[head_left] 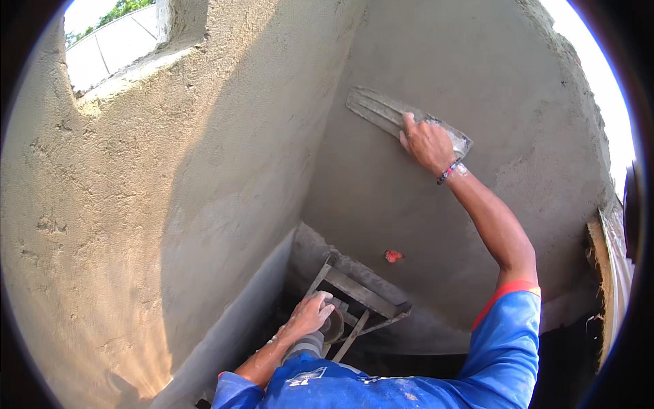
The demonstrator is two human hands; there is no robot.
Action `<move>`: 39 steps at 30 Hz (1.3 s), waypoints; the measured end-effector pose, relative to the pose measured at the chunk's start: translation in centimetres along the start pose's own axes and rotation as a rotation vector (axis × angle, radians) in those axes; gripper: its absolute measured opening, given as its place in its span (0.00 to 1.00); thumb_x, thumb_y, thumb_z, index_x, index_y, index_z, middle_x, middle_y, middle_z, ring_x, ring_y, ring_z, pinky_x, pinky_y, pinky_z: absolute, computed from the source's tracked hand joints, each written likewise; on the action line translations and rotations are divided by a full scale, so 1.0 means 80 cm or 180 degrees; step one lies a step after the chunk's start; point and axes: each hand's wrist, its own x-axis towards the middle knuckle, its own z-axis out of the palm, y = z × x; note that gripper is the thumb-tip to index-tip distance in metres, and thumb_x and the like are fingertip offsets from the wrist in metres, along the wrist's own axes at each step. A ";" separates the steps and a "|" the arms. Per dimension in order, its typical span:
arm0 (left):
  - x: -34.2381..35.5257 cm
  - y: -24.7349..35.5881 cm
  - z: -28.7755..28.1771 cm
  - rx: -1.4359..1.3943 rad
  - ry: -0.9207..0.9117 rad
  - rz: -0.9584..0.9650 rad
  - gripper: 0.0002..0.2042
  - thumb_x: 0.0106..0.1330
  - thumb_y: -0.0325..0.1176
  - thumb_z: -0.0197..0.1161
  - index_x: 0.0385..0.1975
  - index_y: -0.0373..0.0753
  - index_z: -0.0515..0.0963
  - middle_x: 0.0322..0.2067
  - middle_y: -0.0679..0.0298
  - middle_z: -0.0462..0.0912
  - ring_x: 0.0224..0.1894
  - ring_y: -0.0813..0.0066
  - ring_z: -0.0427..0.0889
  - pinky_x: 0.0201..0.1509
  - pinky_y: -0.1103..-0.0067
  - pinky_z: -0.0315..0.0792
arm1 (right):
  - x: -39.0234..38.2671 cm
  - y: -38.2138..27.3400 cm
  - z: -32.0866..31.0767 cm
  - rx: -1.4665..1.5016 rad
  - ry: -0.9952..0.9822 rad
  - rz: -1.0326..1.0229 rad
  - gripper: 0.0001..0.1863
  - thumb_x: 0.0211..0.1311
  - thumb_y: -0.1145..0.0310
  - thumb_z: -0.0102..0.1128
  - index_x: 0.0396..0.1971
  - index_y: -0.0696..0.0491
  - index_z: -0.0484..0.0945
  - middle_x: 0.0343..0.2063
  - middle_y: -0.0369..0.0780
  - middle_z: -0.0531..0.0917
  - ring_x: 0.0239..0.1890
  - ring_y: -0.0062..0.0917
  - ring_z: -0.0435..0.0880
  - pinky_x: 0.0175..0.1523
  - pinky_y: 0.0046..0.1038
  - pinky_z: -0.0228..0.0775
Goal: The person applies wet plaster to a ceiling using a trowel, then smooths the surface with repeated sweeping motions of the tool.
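Observation:
My right hand (430, 144) is closed around the grip of a long, cement-smeared plastering float (378, 111). The float lies against the damp grey plaster of the wall (422, 204) ahead, slanting down to the right. Low in the middle, my left hand (308, 317) is held close to my body with its fingers bent. Beside those fingers is a brownish round container (333, 327), partly covered by the hand. What the left fingers grip, if anything, is hidden.
A second plastered wall (129, 225) on the left, partly sunlit, has a window opening (112, 48). A cement-stained frame (361, 290), like a stool or stand, stands below in the corner. A small red piece (393, 256) sits in the wall. Rough boards (599, 273) edge the right.

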 end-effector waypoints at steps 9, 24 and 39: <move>-0.084 -0.086 -0.009 0.0190 -0.0050 -0.0551 0.18 0.64 0.38 0.61 0.49 0.34 0.75 0.35 0.49 0.83 0.41 0.52 0.82 0.47 0.64 0.73 | -0.204 -0.071 0.119 0.0343 -0.1826 -0.0575 0.21 0.62 0.62 0.53 0.50 0.60 0.70 0.16 0.47 0.81 0.21 0.41 0.84 0.26 0.40 0.76; -0.027 -0.041 0.031 0.0179 -0.0372 -0.0121 0.16 0.65 0.36 0.61 0.48 0.33 0.75 0.36 0.47 0.82 0.41 0.50 0.81 0.46 0.62 0.72 | -0.110 0.011 0.025 0.0001 -0.0456 0.0432 0.17 0.64 0.57 0.54 0.41 0.56 0.69 0.15 0.47 0.80 0.21 0.43 0.83 0.25 0.41 0.76; -0.112 -0.139 0.009 0.0474 -0.0451 -0.1613 0.19 0.64 0.41 0.60 0.49 0.34 0.75 0.41 0.46 0.82 0.46 0.49 0.81 0.51 0.62 0.72 | -0.365 -0.115 0.153 0.3554 -0.3048 0.1824 0.28 0.56 0.50 0.60 0.32 0.66 0.77 0.26 0.53 0.82 0.28 0.39 0.84 0.40 0.40 0.77</move>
